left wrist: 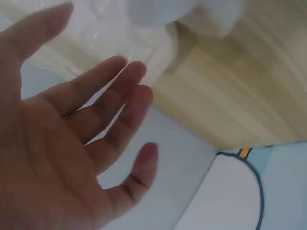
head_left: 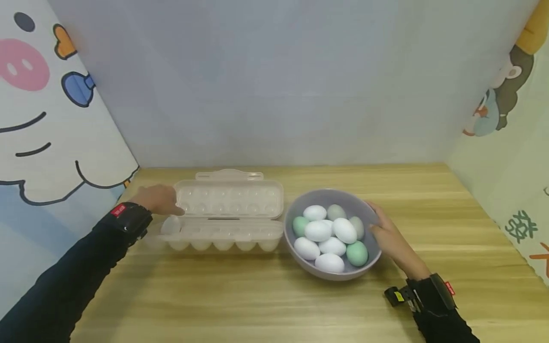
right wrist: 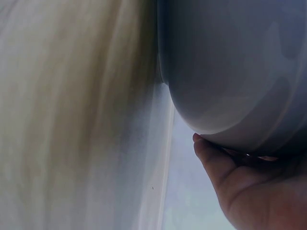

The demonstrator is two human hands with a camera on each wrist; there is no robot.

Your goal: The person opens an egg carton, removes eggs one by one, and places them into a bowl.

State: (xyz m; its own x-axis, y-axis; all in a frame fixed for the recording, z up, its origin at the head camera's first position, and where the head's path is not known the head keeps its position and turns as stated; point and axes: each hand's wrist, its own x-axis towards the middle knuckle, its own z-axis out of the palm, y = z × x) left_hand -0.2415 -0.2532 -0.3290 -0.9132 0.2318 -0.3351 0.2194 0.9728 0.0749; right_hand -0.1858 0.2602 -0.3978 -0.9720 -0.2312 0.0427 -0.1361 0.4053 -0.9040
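Observation:
A clear plastic egg carton [head_left: 229, 197] lies with its lid folded back. At its left end a white egg [head_left: 171, 225] sits in the tray half. My left hand [head_left: 157, 199] hovers over that end, just behind the egg; in the left wrist view its fingers [left wrist: 136, 103] are loosely extended with nothing between them. Right of the carton stands a grey-purple bowl [head_left: 296, 205] holding many white, pale green and greyish eggs [head_left: 330, 238]. My right hand [head_left: 388, 236] holds the bowl's right rim, with fingers against its outer wall in the right wrist view.
Everything stands on a wood-grain table [head_left: 240, 300]. A pale back wall [head_left: 291, 85] rises behind it, and cartoon-printed panels [head_left: 43, 157] flank the sides. The bowl stands right beside the carton's right end.

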